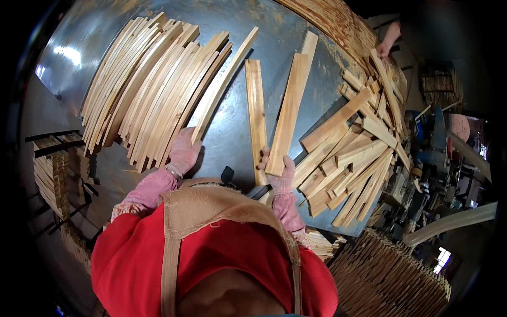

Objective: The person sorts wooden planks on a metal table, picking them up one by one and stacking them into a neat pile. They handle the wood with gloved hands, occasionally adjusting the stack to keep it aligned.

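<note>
My left hand (184, 151), in a pink glove, closes on the near end of a pale wooden slat (226, 78). That slat stands on edge, just right of a row of similar slats (142, 84) lined up side by side. In my right hand (281, 173), gloved too, is the near end of a flat wooden board (293, 105), its fingers and thumb on either side of it. Another board (310, 45) shows beyond that one's far end, partly covered by it. A narrower wooden strip (255, 113) lies between my two hands, close to my right fingers.
A loose, crisscrossed heap of wooden pieces (351, 150) covers the right of the metal table (222, 124). At the far right another person's hand (390, 39) holds a long slat (388, 84). Stacked wood (391, 274) stands below right; more stacks (51, 177) stand at left. Machinery (422, 190) is beyond the right edge.
</note>
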{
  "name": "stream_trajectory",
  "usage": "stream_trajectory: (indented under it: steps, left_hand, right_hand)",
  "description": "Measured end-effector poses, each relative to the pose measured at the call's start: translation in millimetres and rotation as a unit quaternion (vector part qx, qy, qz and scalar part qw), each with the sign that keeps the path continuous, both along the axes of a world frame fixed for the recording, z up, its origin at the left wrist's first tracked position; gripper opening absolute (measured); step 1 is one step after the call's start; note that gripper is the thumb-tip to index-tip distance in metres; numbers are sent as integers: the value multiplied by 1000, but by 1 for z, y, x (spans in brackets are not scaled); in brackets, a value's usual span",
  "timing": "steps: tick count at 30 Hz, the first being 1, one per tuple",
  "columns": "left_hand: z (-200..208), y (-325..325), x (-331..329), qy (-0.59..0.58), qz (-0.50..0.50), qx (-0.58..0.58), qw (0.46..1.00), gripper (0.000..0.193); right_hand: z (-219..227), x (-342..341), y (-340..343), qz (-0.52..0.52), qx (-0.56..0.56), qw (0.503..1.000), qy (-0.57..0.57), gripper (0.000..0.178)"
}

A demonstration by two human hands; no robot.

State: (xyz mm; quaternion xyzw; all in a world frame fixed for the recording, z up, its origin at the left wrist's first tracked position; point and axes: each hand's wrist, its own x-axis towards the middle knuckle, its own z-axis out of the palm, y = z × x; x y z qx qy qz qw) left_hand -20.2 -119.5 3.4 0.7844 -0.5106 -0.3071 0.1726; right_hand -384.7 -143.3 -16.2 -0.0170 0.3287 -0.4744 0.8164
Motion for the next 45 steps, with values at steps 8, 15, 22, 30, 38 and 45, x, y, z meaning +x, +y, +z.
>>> stream_trajectory:
  steps: [8,15,22,30,38,45]
  left_hand:
    - [-6,89,68,-279,-52,-38,958,99]
    - [43,27,47,-296,-257,33,920,98]
    - [-19,-23,-102,19,-341,-73,937,91]
    - [-64,-37,-264,-268,-172,-84,944,100]
    - [-74,-52,-281,-166,-136,-9,977,91]
    - [-53,-24,-246,-18,-103,36,994,88]
  right_hand:
    - [28,9,31,45,-128,596,792,95]
    - [90,-86,142,-95,54,447,888,88]
    - [10,-162,366,-392,416,325,754,84]
    - [-110,-246,435,-507,413,543,527,81]
    - [-123,-306,383,-213,413,652,600,75]
    - [-144,-313,429,202,287,678,645,72]
